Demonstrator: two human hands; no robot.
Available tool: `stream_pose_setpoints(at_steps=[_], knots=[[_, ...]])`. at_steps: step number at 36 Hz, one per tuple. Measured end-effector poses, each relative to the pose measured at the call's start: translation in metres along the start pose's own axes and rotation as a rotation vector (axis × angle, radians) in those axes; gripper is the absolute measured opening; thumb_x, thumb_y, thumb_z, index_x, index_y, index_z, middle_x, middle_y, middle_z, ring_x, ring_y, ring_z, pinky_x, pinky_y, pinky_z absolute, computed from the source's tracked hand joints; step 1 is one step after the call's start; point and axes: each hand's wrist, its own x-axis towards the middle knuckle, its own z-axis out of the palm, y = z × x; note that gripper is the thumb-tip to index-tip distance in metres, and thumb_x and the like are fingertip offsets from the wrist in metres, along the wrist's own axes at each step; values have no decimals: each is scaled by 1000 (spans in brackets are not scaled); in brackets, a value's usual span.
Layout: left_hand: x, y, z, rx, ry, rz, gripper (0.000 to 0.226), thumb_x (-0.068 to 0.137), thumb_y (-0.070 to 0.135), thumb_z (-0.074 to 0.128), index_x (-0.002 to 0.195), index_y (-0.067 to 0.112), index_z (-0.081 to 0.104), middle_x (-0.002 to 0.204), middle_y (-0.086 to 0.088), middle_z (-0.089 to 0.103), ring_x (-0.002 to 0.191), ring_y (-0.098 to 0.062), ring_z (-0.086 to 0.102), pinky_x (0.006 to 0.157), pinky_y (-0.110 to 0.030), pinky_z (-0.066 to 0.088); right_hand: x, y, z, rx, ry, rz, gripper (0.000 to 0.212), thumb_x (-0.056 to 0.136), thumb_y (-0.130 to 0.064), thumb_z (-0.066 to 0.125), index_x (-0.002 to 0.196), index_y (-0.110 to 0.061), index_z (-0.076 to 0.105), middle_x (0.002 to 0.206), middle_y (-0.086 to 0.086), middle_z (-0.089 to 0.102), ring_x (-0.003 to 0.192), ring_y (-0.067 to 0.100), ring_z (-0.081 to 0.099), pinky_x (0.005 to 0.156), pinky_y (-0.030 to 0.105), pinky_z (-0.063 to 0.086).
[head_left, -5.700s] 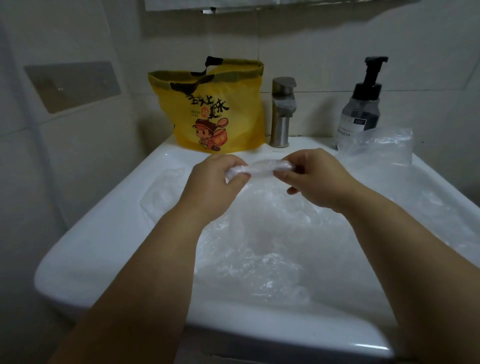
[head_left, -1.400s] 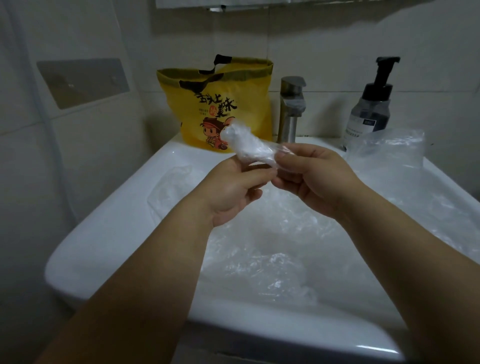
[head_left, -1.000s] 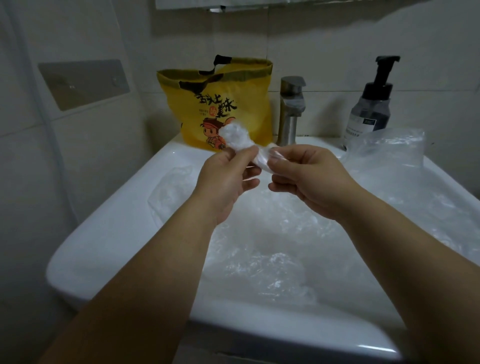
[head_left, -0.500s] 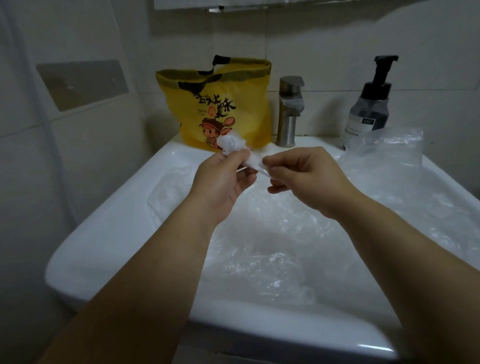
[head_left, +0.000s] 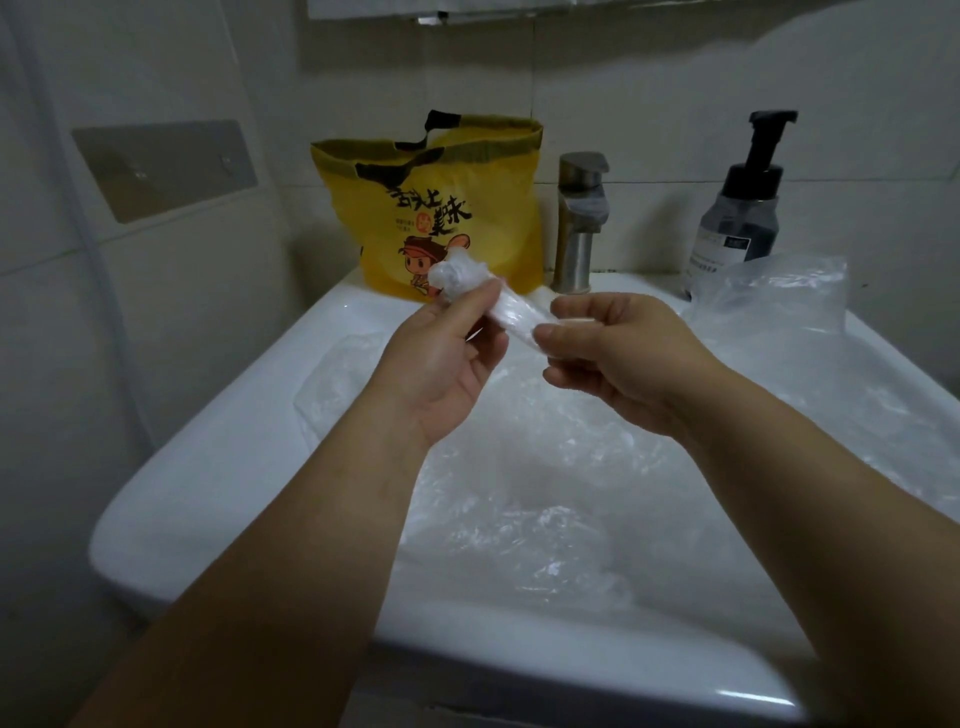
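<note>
While my left hand pinches the bunched end of the twisted clear plastic bag and my right hand pinches the other, it spans taut between my grips, mostly wound I judge, with knotting and the loose plastic beneath them left.

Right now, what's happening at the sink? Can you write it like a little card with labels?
place: white sink by a tiled wall
left hand: pinches the bunched end of the rolled plastic
right hand: pinches its other end
rolled plastic: clear, held above the basin between both hands
in the basin: loose crinkly plastic
at the back: yellow bag with a cartoon, metal tap, pump bottle
</note>
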Motion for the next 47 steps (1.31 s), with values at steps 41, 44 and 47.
stream_pose_setpoints(at_steps=[41,44,47], knots=[[0,6,-23,702,-96,-3,20,95,1,53,105,12,65,83,-11,72,71,-10,70,66,-19,57,4,-7,-29,-137,-72,39,17,86,11,58,96,0,67,92,12,64,64,15,63,58,19,55],[-1,8,-23,712,-81,7,19,95,0,51,95,13,65,78,-10,72,66,-10,68,60,-19,56,3,-7,-29,-146,-82,35,16,87,10,57,89,-2,67,86,10,63,62,14,62,58,19,55],[-2,8,-22,706,-90,-1,19,97,3,49,92,14,64,74,-9,72,62,-11,68,57,-19,55,2,-6,-29,-188,-104,7,11,89,3,58,93,-4,66,80,13,60,60,15,59,54,20,53]])
